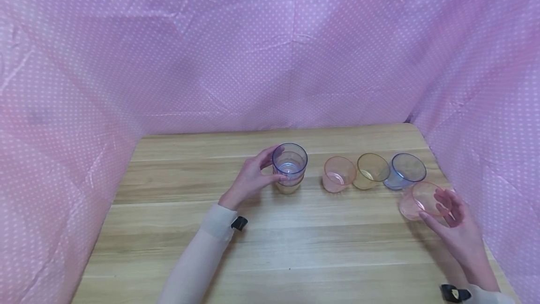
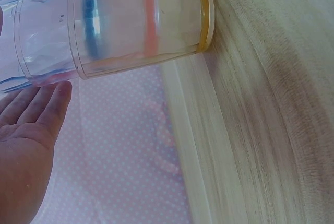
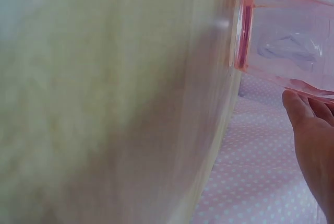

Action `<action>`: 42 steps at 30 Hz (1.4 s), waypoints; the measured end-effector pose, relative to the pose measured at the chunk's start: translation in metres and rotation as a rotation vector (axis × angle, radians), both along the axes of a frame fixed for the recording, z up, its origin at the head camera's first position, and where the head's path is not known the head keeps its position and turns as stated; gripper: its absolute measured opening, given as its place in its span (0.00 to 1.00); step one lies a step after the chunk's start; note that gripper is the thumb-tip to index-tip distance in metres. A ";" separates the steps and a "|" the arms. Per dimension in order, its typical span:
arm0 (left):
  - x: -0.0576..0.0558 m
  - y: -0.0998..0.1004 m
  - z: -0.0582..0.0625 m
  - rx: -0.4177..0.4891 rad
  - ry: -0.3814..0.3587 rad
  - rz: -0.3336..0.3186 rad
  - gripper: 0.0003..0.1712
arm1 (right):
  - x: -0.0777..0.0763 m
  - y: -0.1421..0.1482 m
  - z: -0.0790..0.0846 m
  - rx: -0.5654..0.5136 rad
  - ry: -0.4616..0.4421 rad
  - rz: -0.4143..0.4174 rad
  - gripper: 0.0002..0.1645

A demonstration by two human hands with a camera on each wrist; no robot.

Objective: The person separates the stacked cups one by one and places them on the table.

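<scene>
A nested stack of clear tinted cups stands left of the row, a blue cup (image 1: 289,156) on top and a yellow cup (image 2: 180,20) at the bottom, with a pink band between. My left hand (image 1: 253,172) grips the blue cup from the left, thumb in front and fingers behind. Over on the right, my right hand (image 1: 457,229) holds a pink cup (image 1: 411,205) by its upper side, thumb and fingers on either side. In the right wrist view, fingertips (image 3: 292,101) meet that cup's wall, and its base is close to the tabletop.
Between the hands, another pink cup (image 1: 337,179), a yellow cup (image 1: 371,172) and a second blue cup (image 1: 407,168) stand upright in a row on the wooden table (image 1: 295,247). Pink dotted cloth (image 1: 270,60) hangs behind the table and along both sides.
</scene>
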State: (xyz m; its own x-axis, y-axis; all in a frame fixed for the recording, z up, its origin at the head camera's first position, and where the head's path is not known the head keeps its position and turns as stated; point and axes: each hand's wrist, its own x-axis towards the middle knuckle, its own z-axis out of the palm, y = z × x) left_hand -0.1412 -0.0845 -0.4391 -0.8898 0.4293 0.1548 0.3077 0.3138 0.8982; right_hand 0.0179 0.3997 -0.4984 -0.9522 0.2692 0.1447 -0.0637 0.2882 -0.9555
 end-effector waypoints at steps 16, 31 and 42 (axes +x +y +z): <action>-0.001 0.000 -0.002 0.024 0.013 -0.010 0.47 | 0.002 0.006 0.000 0.244 -0.117 0.011 0.56; 0.000 -0.001 -0.002 0.038 0.015 -0.018 0.46 | 0.015 -0.020 0.032 -0.013 -0.008 -0.180 0.43; 0.000 0.000 -0.001 0.047 0.007 -0.025 0.46 | -0.013 -0.072 0.051 -0.304 0.487 0.012 0.34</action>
